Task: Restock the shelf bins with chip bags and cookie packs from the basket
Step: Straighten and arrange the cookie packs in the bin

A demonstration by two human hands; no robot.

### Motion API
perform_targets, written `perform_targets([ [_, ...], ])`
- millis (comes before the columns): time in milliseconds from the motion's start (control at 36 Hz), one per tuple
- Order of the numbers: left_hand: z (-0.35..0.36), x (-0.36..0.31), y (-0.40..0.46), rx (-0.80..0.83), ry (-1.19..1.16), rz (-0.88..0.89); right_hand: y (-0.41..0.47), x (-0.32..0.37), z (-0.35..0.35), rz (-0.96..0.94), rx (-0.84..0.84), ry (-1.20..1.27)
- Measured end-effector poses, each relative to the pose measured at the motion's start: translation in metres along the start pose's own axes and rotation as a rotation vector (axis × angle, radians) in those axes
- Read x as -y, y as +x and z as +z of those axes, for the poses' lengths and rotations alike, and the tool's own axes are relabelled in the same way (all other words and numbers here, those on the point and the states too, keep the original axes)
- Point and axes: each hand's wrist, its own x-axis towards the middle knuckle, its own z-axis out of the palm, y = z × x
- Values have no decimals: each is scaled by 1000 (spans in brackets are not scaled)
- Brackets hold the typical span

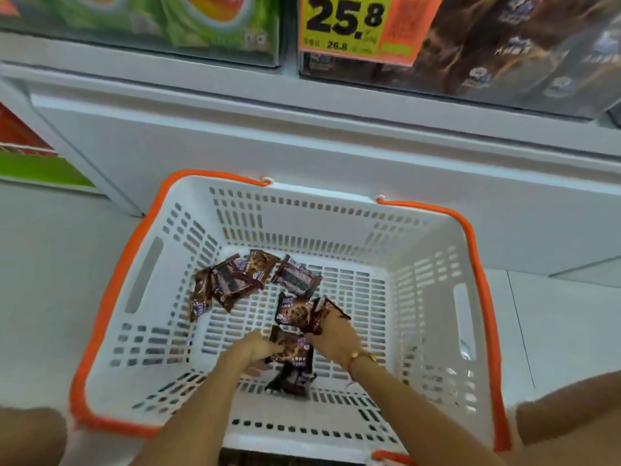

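Fingers of the left hand (260, 348) curl round a brown cookie pack (291, 348) near the front of the basket (141, 284). Just beside it, the right hand (332, 334) pinches two more packs (304, 312) at the basket's middle. Loose packs (232, 280) lie toward its back left. Above the basket, shelf bins (504, 45) hold dark bags behind an orange price tag (356, 25).
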Motion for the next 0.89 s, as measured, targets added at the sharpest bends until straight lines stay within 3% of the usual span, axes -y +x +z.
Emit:
perform_targets([
  [56,2,3,2,0,17,29,2,0,16,30,73,47],
  [167,3,5,3,-3,56,75,8,-7,33,80,65,172],
  [306,-8,-15,-19,135,-168,46,12,-9,-11,66,125,209],
  [444,-25,-48,-57,310,-430,146,6,-2,-78,3,195,65],
  [583,-46,-85,-104,314,-255,342,-17,17,-142,-137,183,-222],
  [722,-69,-123,-155,199,-148,587,-56,46,-205,-371,83,-144],
  [889,-88,-167,-230,113,-263,889,-108,69,-280,-626,-220,123],
])
